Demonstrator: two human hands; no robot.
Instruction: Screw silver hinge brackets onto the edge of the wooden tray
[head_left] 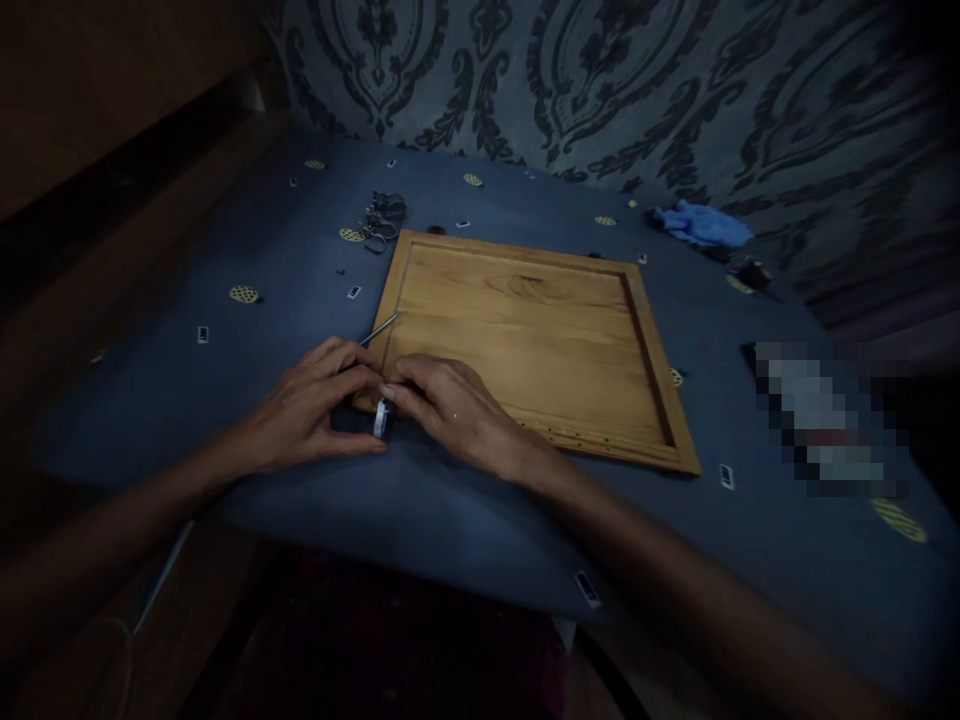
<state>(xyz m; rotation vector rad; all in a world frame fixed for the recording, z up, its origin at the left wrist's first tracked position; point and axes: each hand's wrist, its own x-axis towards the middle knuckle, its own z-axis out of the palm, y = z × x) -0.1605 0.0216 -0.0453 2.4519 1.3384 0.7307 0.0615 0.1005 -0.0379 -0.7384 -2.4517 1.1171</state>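
Observation:
A shallow wooden tray (517,330) with a raised rim lies on the blue cloth, and both hands meet at its near left corner. My left hand (311,410) is closed around a small silvery metal piece (380,420), thumb at its lower end and fingers above. Right beside it, my right hand (457,410) has thumb and index finger pinched at the top of that piece; what lies between those fingertips is hidden. A thin metal rod (382,327) sticks out past my left fingers over the tray's left rim; its other end is covered.
Dark metal clips or rings (382,218) lie beyond the tray's left corner. A crumpled blue cloth (701,223) is at the back right, with a dark object (748,272) nearby. A blurred-out item (817,415) lies at right. Patterned fabric (487,80) rises behind.

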